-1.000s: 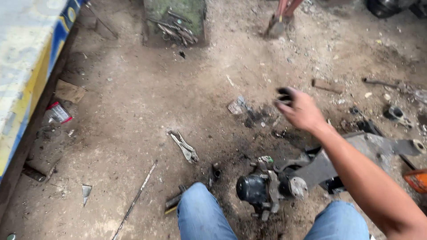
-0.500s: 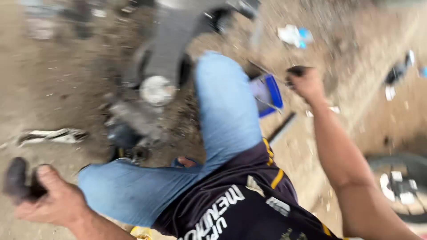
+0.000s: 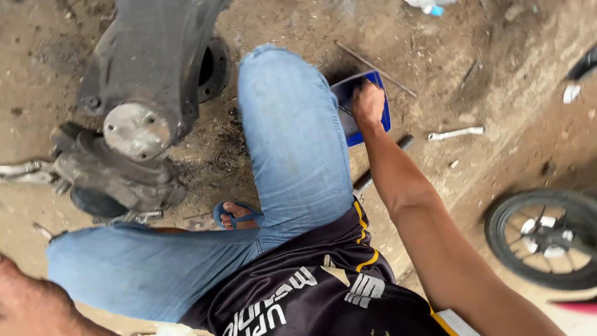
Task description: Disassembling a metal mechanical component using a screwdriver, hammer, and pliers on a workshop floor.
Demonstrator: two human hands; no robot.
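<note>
Reaching down past the bent knee, the right hand (image 3: 368, 102) rests on the blue plastic tray (image 3: 380, 118) that lies on the dirt floor (image 3: 448, 74) just beside the jeans leg (image 3: 292, 137). Its fingers curl over the tray's near edge, pressed together; whether they pinch anything inside cannot be told, because the hand covers that part. The left hand (image 3: 28, 305) shows only at the lower left corner, blurred, and the state of its fingers cannot be told.

The tray is shallow and sits on uneven, gritty ground, so a press on one edge would likely tip it and scatter whatever lies in it into the dirt, where small parts would be hard to find. Its inside looks greyish; no separate piece can be made out in it.

The greasy engine casing (image 3: 124, 130) stands close to the other leg, near the foot in a blue sandal (image 3: 233, 214); an open sandal gives little cover if that heavy block rolls or slips. A spanner (image 3: 455, 132) and a thin rod (image 3: 376, 68) lie loose near the tray, easy to kneel on. A motorcycle wheel (image 3: 547, 236) stands to the right, well apart.
</note>
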